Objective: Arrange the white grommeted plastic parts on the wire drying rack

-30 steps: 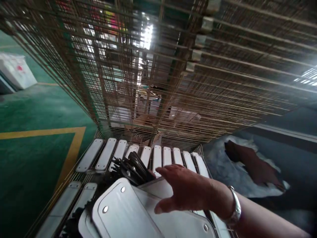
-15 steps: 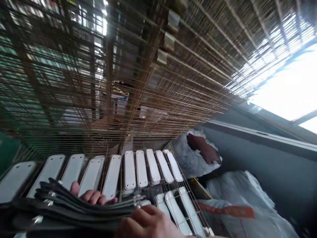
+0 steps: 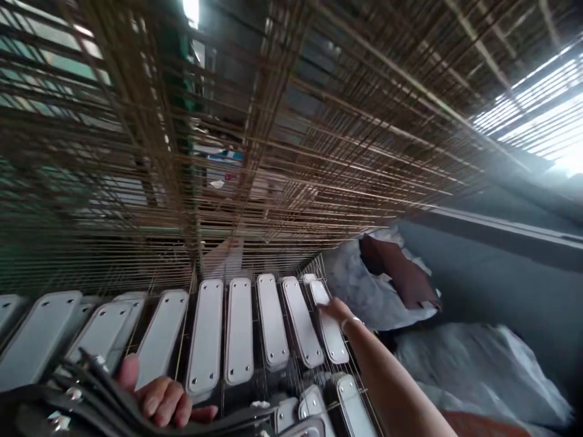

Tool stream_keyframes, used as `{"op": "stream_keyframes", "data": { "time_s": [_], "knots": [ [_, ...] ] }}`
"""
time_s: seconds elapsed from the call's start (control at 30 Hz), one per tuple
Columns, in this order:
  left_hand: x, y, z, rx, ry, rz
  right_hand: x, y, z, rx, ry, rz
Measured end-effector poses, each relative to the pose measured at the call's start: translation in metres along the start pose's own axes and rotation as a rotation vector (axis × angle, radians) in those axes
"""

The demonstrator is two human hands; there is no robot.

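Note:
My left hand [image 3: 166,397] is closed around a stack of dark flexible strips [image 3: 104,394] with shiny metal studs, low at the left. Its fingertips curl over the far edge of the stack. At the right, my right hand [image 3: 336,311] reaches out to the upper part of a white studded strip [image 3: 331,334], the last in the row. Its fingers are blurred, so I cannot see whether they grip that strip. Beside it lies another white strip [image 3: 302,321] with rounded ends and studs at its corners.
More white strips [image 3: 204,337] rest in a row on a wire rack [image 3: 291,233], with others on a lower level [image 3: 355,403]. Wire grids slope overhead. A whitish sack [image 3: 350,285] with a brown piece [image 3: 401,273] on it stands right, near a grey wall [image 3: 501,267].
My right hand has left the dark stack and moved up and right to the row's last white strip. My left hand still holds the stack. The view has shifted slightly.

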State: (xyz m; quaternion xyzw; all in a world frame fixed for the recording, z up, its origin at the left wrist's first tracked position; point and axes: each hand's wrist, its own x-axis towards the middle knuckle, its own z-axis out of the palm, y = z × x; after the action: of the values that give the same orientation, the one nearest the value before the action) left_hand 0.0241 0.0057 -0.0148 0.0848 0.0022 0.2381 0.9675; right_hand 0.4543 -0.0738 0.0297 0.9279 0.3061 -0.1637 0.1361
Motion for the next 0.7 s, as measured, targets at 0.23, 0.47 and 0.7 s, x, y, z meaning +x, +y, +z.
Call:
{"op": "stream_keyframes", "data": {
  "time_s": [0.23, 0.47, 0.7],
  "knots": [
    [0.020, -0.012, -0.013, -0.274, -0.025, -0.077, 0.010, 0.000, 0.031, -0.013, 0.056, -0.010],
    [0.014, -0.003, -0.010, -0.224, -0.049, -0.030, -0.017, 0.010, 0.022, 0.077, 0.146, -0.009],
    [-0.003, 0.005, -0.008, -0.177, -0.039, 0.010, -0.032, -0.044, 0.043, 0.137, 0.098, -0.137]
  ]
}}
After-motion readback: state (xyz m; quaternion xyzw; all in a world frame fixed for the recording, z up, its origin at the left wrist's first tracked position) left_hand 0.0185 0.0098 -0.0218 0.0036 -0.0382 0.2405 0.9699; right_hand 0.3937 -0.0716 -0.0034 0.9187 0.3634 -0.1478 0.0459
